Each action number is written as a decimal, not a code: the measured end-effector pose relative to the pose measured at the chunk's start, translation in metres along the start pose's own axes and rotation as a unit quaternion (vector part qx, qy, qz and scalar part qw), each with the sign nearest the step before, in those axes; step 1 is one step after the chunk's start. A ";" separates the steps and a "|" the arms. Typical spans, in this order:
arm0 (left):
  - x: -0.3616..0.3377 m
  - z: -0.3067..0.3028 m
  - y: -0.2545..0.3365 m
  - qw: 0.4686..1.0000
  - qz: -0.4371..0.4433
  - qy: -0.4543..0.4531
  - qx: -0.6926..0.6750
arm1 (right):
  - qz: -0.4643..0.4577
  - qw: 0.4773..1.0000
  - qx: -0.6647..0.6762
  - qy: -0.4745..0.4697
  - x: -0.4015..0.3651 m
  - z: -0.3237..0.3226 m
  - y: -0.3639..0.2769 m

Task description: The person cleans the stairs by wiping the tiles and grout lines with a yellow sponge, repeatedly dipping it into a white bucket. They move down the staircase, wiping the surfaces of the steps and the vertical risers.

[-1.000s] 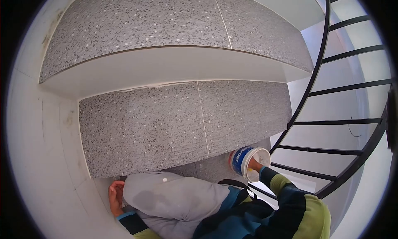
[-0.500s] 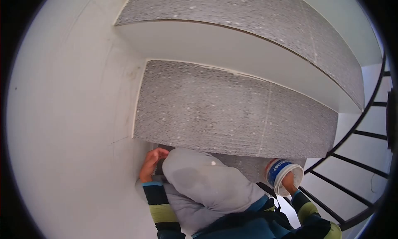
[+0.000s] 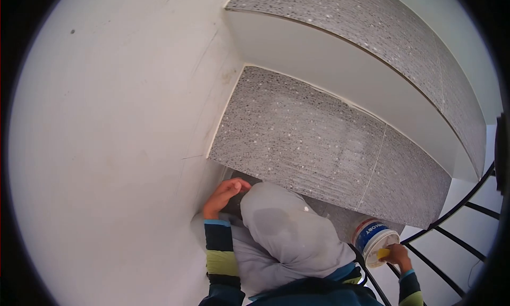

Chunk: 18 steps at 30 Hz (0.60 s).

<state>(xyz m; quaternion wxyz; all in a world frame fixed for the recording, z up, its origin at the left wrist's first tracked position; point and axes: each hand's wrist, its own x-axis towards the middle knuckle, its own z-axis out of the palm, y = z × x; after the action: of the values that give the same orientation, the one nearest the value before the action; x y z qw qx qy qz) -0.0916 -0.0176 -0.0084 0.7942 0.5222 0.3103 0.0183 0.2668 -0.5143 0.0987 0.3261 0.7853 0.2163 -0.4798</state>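
At the lower right, my right hand (image 3: 398,257) is at the mouth of a white bucket (image 3: 394,238) with a blue label. Its fingers are closed on a small yellow sponge (image 3: 382,253), which shows against the inside of the bucket. My left hand (image 3: 226,195) is by the wall, beside my bent knee in grey trousers (image 3: 287,221). Its fingers are loosely bent and apart, with nothing visible in them; the fingertips are close to the knee. In front of the knee lies a speckled grey stair tread (image 3: 308,141) with pale smears on its surface.
A white wall (image 3: 133,147) runs along the left. Above the tread rise a white riser (image 3: 329,62) and another speckled step (image 3: 350,19). A black metal railing (image 3: 451,216) curves along the right, close to the bucket.
My right hand, earlier deep inside the bucket, has come up to its rim with the yellow sponge now visible. The view has shifted and tilted; my left hand stays beside the knee.
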 end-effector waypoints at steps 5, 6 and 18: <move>0.000 0.002 0.006 0.998 0.003 0.005 0.056 | -0.313 0.935 0.150 0.077 -0.058 -0.145 -0.047; 0.001 0.002 0.005 0.999 0.001 0.004 0.054 | -0.418 0.880 0.181 0.135 -0.067 -0.174 -0.070; -0.002 -0.004 -0.010 0.999 -0.011 -0.011 0.030 | -0.526 0.490 0.014 0.695 0.025 -0.334 -0.438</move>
<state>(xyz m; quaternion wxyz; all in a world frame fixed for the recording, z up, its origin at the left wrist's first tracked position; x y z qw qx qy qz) -0.0980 -0.0197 -0.0167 0.7816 0.5425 0.3077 -0.0050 0.1967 0.0301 0.0521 -0.2545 0.6087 0.7391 0.1362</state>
